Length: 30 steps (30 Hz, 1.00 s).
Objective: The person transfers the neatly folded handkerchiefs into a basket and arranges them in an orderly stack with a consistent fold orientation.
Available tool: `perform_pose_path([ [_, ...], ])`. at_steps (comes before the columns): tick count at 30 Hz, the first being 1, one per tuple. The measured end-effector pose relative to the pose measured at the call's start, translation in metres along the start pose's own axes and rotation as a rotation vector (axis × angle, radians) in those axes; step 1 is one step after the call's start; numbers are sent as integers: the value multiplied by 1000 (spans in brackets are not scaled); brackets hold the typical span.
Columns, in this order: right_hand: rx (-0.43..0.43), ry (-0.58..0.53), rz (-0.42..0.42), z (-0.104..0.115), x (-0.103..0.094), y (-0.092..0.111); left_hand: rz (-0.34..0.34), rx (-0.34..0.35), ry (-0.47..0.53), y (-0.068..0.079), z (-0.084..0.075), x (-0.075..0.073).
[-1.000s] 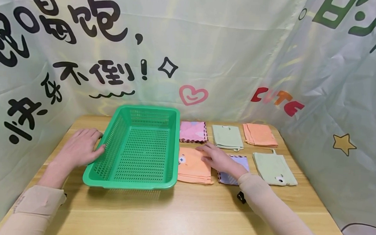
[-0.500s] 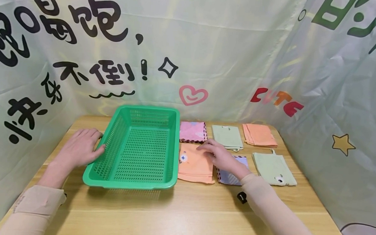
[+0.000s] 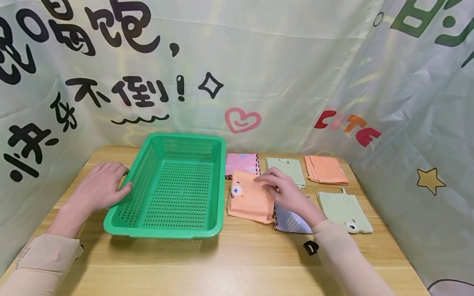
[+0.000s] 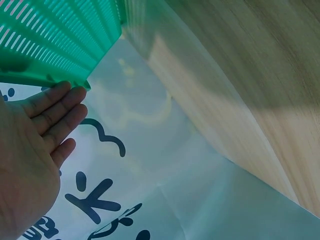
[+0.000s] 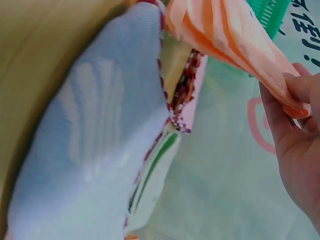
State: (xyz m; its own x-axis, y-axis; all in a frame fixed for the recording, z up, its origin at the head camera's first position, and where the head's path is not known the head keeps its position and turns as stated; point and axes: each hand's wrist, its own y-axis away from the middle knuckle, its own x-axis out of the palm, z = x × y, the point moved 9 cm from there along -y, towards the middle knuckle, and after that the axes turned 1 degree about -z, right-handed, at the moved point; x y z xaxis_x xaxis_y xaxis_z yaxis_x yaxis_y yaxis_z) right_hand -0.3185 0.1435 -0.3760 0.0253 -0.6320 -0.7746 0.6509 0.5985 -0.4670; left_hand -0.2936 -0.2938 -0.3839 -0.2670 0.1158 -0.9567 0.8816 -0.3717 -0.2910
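My right hand [image 3: 284, 193] pinches the edge of a folded orange towel [image 3: 248, 200] with an eye print. In the right wrist view, thumb and fingers close on one corner of the orange towel [image 5: 235, 40], which is lifted off the table. A blue-purple towel [image 3: 293, 220] with a checked border lies partly under that hand. My left hand [image 3: 102, 185] lies at the left side of a green plastic basket [image 3: 218, 200]. In the left wrist view, the left hand's fingers [image 4: 55, 112] are straight and touch the basket's rim [image 4: 35, 75]; the thumb is hidden there.
A pink towel [image 3: 242, 162], a pale green towel [image 3: 286, 168] and another orange towel [image 3: 326, 169] lie along the back. Another pale green towel [image 3: 344, 211] lies at right. Printed cloth [image 3: 289, 79] walls the wooden table [image 3: 230, 273] at back and sides.
My right hand has lifted the orange towel and shifted it slightly back and to the right, baring more table beside the basket. The left hand and basket stay put.
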Motion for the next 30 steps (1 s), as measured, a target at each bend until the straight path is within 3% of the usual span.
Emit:
perform_pose_path([
  [16, -120, 7, -152, 23, -46, -7, 9, -7, 15, 1, 0, 0],
  [30, -237, 7, -221, 57, -71, -32, 19, -11, 13, 0, 2, 2],
])
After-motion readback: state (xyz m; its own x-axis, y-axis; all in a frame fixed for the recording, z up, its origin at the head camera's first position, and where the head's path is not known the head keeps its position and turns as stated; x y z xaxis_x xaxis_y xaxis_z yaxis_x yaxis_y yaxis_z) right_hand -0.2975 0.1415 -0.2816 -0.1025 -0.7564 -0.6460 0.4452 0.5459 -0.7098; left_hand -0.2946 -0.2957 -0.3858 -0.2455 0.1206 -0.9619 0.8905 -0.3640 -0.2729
